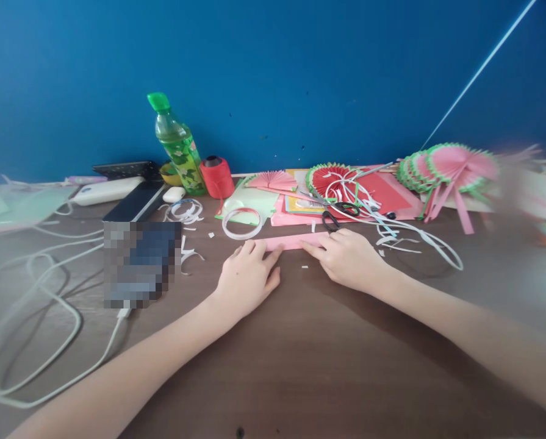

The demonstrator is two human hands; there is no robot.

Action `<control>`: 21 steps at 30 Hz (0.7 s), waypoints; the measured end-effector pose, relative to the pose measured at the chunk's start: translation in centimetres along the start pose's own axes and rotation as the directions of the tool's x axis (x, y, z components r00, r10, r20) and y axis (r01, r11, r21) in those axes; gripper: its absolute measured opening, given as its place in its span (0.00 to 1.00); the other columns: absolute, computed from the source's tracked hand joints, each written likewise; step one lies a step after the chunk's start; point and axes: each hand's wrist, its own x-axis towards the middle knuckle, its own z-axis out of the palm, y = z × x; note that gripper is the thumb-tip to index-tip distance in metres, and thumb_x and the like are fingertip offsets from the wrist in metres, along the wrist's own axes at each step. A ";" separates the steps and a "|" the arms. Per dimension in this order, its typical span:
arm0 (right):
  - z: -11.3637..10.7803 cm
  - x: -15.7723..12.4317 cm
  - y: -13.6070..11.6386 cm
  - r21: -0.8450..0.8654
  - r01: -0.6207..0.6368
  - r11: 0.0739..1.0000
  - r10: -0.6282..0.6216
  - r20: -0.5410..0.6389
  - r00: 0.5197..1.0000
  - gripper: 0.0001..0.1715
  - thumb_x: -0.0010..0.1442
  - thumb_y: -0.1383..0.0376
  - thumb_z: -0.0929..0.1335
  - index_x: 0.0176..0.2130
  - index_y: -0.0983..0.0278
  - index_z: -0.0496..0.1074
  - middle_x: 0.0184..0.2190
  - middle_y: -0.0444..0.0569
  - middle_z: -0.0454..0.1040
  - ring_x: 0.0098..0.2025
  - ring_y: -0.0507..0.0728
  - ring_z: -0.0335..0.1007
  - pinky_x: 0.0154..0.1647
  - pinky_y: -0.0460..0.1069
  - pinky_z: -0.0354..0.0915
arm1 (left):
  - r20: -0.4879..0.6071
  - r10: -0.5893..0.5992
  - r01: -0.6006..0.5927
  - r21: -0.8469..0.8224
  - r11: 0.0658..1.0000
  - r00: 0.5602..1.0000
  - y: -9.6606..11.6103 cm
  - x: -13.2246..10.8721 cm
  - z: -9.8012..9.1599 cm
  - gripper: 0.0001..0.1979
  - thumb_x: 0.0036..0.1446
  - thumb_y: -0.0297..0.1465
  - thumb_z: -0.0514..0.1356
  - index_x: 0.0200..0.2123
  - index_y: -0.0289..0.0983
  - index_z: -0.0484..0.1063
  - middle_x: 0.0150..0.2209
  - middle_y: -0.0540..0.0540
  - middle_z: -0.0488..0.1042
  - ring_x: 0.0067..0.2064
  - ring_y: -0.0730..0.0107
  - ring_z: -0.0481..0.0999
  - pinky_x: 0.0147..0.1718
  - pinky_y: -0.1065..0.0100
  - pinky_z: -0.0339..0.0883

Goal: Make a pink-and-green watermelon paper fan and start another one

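A folded strip of pink paper (291,241) lies on the brown table (309,360). My left hand (247,277) rests with its fingers stretched flat, pressing the strip's left end. My right hand (346,259) lies at the strip's right end, fingers extended and pressed down on the paper. Neither hand grips anything. Black-handled scissors (339,214) lie just behind my right hand.
Behind stand a green bottle (177,145), a red thread spool (216,177), a tape ring (242,223), coloured paper sheets (391,192), and pink-and-green paper fans (446,167). White paper trimmings (410,241) trail right. A phone (140,262) with white cables (39,305) lies left.
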 end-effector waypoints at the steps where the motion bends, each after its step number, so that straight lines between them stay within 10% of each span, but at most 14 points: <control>1: -0.2 0.1 0.2 0.018 -0.038 0.999 0.038 0.031 0.999 0.22 0.54 0.73 0.61 0.47 0.67 0.73 0.34 0.56 0.77 0.32 0.57 0.70 0.32 0.50 0.55 | 0.001 -0.025 0.025 -0.009 1.000 1.000 0.0 0.0 0.0 0.20 0.59 0.35 0.50 0.55 0.42 0.63 0.40 0.42 0.67 0.45 0.60 0.66 0.28 0.68 0.67; 6: -1.3 0.4 3.0 0.294 -0.380 0.877 0.336 0.191 0.922 0.18 0.54 0.70 0.61 0.37 0.61 0.77 0.34 0.46 0.79 0.35 0.56 0.74 0.35 0.48 0.63 | -0.025 -0.091 0.091 -0.011 0.996 0.996 0.1 0.1 0.4 0.18 0.61 0.32 0.47 0.53 0.47 0.65 0.38 0.45 0.68 0.43 0.64 0.68 0.22 0.71 0.63; 12: -1.2 0.8 6.1 0.643 -0.551 0.531 0.381 0.400 0.834 0.16 0.51 0.70 0.61 0.34 0.62 0.76 0.28 0.42 0.79 0.31 0.52 0.75 0.36 0.45 0.68 | -0.097 -0.034 0.038 0.030 0.999 0.995 -0.1 0.1 0.8 0.18 0.60 0.31 0.47 0.52 0.44 0.66 0.37 0.45 0.70 0.40 0.65 0.69 0.23 0.69 0.62; 17: -2.2 0.4 4.7 0.267 -0.461 0.846 0.370 0.328 0.869 0.14 0.52 0.67 0.62 0.30 0.59 0.77 0.30 0.45 0.79 0.33 0.57 0.74 0.33 0.49 0.64 | -0.125 0.012 -0.004 0.059 0.998 0.992 -0.2 0.0 1.0 0.18 0.60 0.30 0.47 0.52 0.40 0.67 0.35 0.44 0.70 0.40 0.63 0.70 0.25 0.68 0.64; 21: -2.8 0.1 3.4 0.165 -0.359 0.918 0.293 0.324 0.899 0.16 0.54 0.68 0.62 0.35 0.59 0.78 0.32 0.48 0.79 0.33 0.58 0.74 0.32 0.49 0.63 | -0.171 0.064 -0.052 0.072 0.996 0.983 -0.3 0.1 1.2 0.18 0.60 0.29 0.47 0.51 0.37 0.68 0.34 0.44 0.70 0.38 0.62 0.69 0.36 0.64 0.66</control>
